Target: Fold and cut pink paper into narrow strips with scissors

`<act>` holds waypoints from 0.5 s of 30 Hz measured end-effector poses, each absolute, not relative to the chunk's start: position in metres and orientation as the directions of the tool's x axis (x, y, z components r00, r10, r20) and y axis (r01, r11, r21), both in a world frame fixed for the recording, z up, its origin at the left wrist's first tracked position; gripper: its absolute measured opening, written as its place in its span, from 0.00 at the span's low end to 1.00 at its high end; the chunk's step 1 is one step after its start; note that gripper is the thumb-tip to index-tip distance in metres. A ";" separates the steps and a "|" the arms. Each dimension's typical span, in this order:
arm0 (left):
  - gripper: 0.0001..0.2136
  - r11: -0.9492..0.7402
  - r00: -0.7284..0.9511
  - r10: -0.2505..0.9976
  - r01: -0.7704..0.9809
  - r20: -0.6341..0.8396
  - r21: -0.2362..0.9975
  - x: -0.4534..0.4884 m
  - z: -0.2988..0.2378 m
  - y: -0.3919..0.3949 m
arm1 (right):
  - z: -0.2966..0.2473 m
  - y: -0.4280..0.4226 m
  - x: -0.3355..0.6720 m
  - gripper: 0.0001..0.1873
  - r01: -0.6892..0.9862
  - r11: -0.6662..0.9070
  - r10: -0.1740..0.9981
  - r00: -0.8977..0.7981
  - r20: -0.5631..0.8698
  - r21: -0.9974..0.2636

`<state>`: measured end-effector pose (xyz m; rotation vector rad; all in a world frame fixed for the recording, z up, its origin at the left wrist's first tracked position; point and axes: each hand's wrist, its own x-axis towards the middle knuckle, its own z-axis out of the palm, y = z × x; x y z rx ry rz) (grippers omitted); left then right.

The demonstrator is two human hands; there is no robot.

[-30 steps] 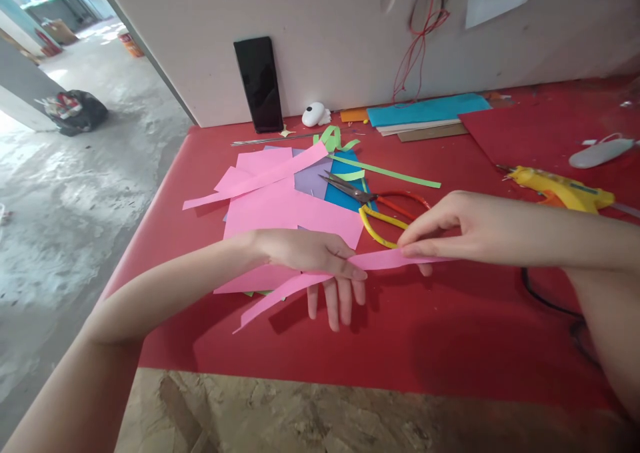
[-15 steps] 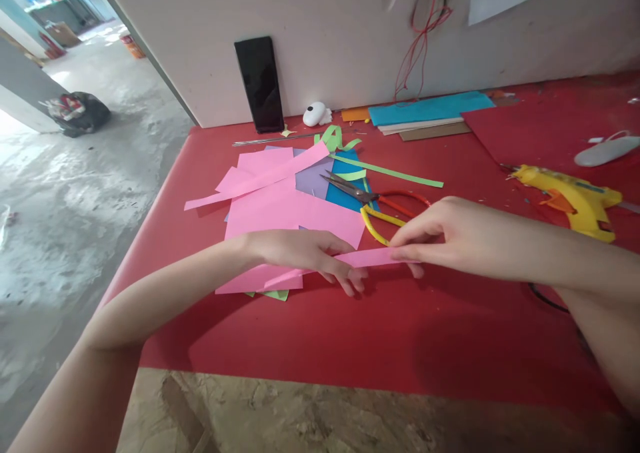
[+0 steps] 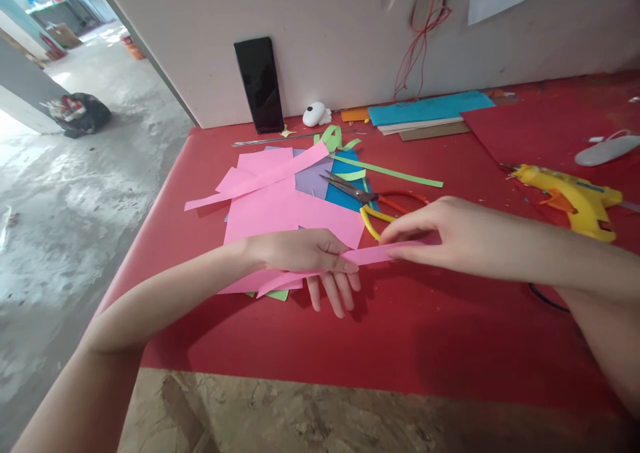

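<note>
A narrow pink paper strip (image 3: 370, 256) is stretched between my two hands above the red table. My left hand (image 3: 305, 253) has its thumb over the strip, with the other fingers extended below it. The strip's left end trails out beneath this hand. On the right, my right hand (image 3: 435, 229) pinches the strip between thumb and fingers. Just behind it lie scissors (image 3: 357, 191) with one red and one yellow handle. Under and behind my left hand are pink paper sheets (image 3: 265, 213), with another pink strip (image 3: 270, 178) lying across them.
Purple paper (image 3: 313, 176), blue paper (image 3: 345, 203) and green strips (image 3: 395, 171) lie behind the hands. A yellow glue gun (image 3: 575, 196) rests at right. A black phone (image 3: 259, 86) leans on the wall beside a white case (image 3: 316, 114). The red table's (image 3: 350, 353) front edge is near.
My left thumb has come down over the strip, and its fingers now spread below it. My right fingers have shifted slightly left along the strip.
</note>
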<state>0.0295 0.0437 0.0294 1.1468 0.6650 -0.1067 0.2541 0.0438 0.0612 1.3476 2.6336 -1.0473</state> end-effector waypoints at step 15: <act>0.11 0.290 0.722 0.346 0.525 -0.599 0.801 0.022 0.034 0.033 | 0.064 0.043 0.246 0.17 0.751 0.327 0.725 -0.588 -0.357 -0.573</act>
